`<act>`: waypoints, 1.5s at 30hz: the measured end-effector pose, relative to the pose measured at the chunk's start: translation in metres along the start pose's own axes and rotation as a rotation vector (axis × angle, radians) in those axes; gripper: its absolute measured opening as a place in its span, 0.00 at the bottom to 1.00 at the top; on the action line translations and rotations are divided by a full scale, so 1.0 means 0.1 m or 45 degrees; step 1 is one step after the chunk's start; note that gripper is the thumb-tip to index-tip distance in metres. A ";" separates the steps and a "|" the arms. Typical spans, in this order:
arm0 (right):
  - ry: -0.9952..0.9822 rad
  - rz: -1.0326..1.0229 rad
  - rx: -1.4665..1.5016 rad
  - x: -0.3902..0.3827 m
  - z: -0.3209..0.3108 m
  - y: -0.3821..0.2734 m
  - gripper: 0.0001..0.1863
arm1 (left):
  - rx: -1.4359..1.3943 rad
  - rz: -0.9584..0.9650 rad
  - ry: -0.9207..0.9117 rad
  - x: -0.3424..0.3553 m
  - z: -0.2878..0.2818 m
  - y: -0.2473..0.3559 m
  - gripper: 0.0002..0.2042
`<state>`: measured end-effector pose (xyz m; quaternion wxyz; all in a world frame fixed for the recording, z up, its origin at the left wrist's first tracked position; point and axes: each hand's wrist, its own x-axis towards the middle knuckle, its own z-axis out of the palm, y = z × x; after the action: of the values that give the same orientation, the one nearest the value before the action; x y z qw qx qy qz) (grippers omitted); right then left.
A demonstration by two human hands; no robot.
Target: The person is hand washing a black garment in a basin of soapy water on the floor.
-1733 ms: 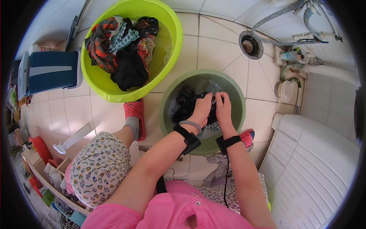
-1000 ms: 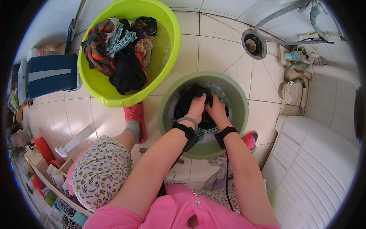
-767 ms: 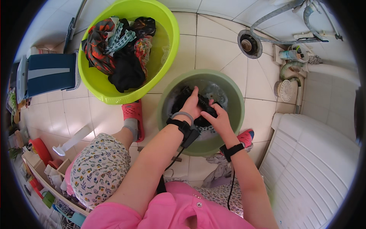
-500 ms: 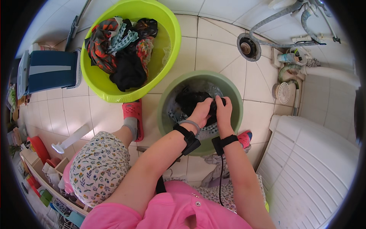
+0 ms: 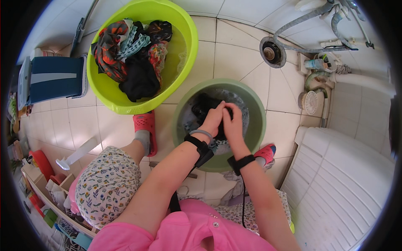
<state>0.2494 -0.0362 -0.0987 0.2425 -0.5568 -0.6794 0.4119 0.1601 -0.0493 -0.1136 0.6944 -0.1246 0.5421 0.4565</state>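
Both hands are together over a dull green basin (image 5: 178, 125) on the floor in front of me. Wet black cloth (image 5: 203, 104) lies in its soapy water (image 5: 243, 111), with some checked fabric (image 5: 220, 146) beneath. My left hand (image 5: 213, 117) is closed on the black cloth, its fingertips meeting the other hand. Curled over the same cloth, my right hand (image 5: 233, 121) is closed too. The stretch of cloth between the palms is mostly hidden by the fingers.
A bright yellow-green tub (image 5: 190, 46) at the upper left holds several garments. A dark blue bin (image 5: 56, 79) stands at the left. Far right are a floor drain (image 5: 273, 52) and grey hose (image 5: 293, 25); a white ridged panel (image 5: 339, 180) stands nearer.
My hands have shifted left across the basin and drawn closer together. The black cloth has moved left with them.
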 end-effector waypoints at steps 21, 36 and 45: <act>-0.275 -0.198 -0.985 0.21 0.01 0.84 0.30 | -0.186 -0.007 -0.067 0.60 -0.37 -0.16 0.23; -0.490 0.298 0.198 -0.13 -0.17 -0.13 0.14 | -0.247 -0.028 -0.061 0.24 -0.23 0.01 0.22; -0.172 0.273 -0.457 0.28 0.08 0.43 0.23 | -0.376 -0.145 0.047 0.45 -0.20 -0.19 0.16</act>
<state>0.2594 -0.0100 -0.1421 0.0483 -0.6314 -0.6932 0.3441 0.1613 -0.0509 -0.1661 0.6832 -0.2644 0.4737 0.4888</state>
